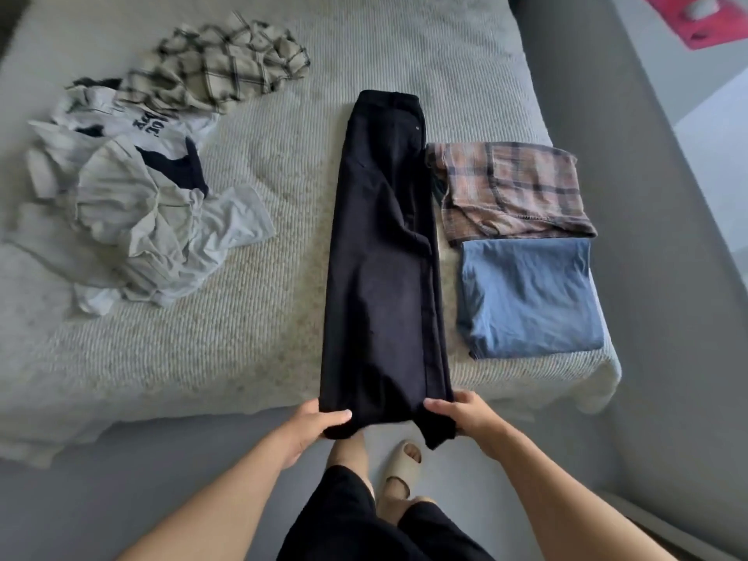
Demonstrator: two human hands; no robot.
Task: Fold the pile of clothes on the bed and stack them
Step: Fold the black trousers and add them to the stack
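Observation:
Black trousers (384, 257) lie lengthwise down the middle of the bed, folded leg on leg, waistband at the far end. Their hems hang over the near bed edge. My left hand (313, 425) grips the left hem corner, thumb on top. My right hand (465, 417) grips the right hem corner. A folded blue garment (530, 297) and a folded pink plaid garment (510, 188) lie side by side to the right of the trousers. An unfolded pile of white and striped clothes (137, 212) sits at the left, with a crumpled beige checked shirt (218, 66) behind it.
The bed has a ribbed light cover (251, 317); its near edge runs just in front of my hands and its right corner is beside the blue garment. Grey floor (647, 196) lies to the right. My feet in beige slides (398, 467) stand below.

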